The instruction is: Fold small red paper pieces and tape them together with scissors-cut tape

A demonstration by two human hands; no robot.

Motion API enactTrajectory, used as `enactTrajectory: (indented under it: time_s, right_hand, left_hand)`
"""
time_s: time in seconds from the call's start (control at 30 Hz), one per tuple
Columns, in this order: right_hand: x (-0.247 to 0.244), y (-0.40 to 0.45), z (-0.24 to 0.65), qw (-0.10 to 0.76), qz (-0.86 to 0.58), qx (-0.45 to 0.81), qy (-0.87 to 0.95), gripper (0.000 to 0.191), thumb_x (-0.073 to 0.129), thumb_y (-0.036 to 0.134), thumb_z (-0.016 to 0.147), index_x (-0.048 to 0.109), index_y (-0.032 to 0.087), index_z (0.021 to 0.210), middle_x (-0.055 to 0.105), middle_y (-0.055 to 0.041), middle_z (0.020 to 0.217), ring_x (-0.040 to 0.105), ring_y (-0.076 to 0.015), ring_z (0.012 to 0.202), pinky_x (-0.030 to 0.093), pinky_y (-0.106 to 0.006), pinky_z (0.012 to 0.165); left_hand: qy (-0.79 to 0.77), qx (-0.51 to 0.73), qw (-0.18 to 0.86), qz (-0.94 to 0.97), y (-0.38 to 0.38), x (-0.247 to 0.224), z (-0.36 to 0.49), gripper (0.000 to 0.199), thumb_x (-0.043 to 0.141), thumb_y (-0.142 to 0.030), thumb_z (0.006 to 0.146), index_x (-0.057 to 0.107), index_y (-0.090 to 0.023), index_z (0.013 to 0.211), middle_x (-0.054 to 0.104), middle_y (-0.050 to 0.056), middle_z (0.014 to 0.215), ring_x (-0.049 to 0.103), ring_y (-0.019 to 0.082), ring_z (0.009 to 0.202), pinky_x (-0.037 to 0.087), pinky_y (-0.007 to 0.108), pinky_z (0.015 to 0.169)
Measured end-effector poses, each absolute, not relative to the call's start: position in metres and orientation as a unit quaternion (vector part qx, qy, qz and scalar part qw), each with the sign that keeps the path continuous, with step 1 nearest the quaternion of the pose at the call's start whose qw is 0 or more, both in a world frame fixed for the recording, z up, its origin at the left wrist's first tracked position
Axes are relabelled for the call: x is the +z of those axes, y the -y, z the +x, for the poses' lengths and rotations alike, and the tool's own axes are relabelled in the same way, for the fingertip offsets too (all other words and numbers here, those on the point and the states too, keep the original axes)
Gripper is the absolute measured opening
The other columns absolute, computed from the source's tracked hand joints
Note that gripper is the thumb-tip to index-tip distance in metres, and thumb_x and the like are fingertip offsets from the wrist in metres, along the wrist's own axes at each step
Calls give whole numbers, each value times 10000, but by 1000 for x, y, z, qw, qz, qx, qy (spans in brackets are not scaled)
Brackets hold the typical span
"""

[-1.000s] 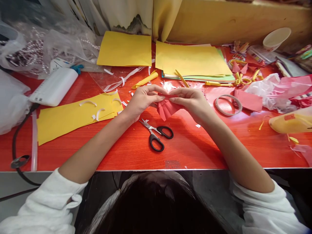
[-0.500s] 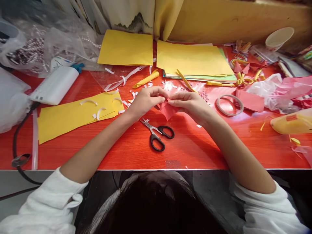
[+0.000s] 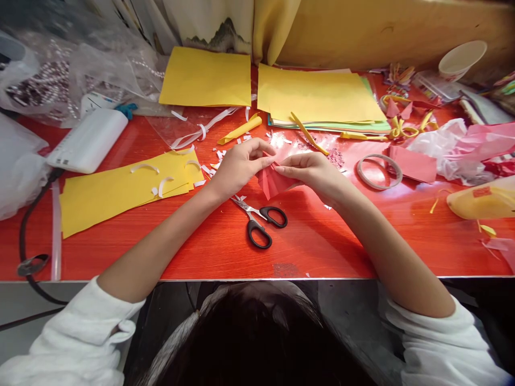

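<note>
A small folded piece of pink-red paper (image 3: 273,182) is held between my two hands above the red table. My left hand (image 3: 245,163) pinches its upper left part between thumb and fingers. At its upper right, my right hand (image 3: 311,170) pinches the paper the same way. The paper's folds hang below the fingertips. Black-handled scissors (image 3: 259,222) lie slightly open on the table just below the hands. Small white paper scraps (image 3: 208,170) lie beside my left hand.
Yellow sheets (image 3: 129,190) lie at left, with more yellow paper (image 3: 317,96) behind. A white power bank (image 3: 88,140) sits far left. Right of my hands are a tape roll (image 3: 379,172), pink paper (image 3: 414,163), a plastic bag (image 3: 446,147) and a yellow bottle (image 3: 483,201).
The pink-red paper has shifted slightly left and shows more of its folded surface. My left hand has moved a little up and left, and the gap between the fingertips is slightly wider.
</note>
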State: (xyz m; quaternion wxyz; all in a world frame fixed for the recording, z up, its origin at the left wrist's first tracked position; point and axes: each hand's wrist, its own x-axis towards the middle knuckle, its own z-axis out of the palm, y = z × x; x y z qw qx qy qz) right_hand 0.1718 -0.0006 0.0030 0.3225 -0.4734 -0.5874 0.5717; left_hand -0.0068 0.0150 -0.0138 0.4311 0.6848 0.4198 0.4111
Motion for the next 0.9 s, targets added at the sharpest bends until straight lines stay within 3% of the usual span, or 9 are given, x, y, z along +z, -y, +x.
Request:
enactTrajectory:
  time_s: [0.43, 0.63, 0.9]
  right_hand:
    - [1, 2, 171, 297, -487, 489, 660, 248, 645, 378, 779, 687, 135, 749, 517, 17, 574, 393, -70, 518, 270, -231, 476]
    - [4, 3, 168, 346, -485, 510, 620, 203, 651, 335, 771, 663, 142, 708, 533, 12, 579, 429, -76, 521, 331, -225, 491]
    - [0, 4, 167, 387, -473, 537, 580, 159, 660, 303, 745, 656, 145, 766, 641, -36, 747, 589, -129, 668, 493, -252, 610]
  left_hand:
    - [-411, 395, 431, 699, -14, -14, -7, 62, 593, -243, 801, 604, -186, 824, 614, -7, 748, 567, 108, 692, 451, 253, 639]
    - [-414, 411, 487, 650, -17, -14, -8, 105, 615, -251, 794, 594, -191, 878, 603, -2, 718, 569, 109, 630, 470, 267, 617]
    - [-418, 399, 434, 691, -14, -13, -7, 154, 611, -225, 768, 642, -191, 916, 636, 4, 791, 584, 124, 764, 468, 261, 690]
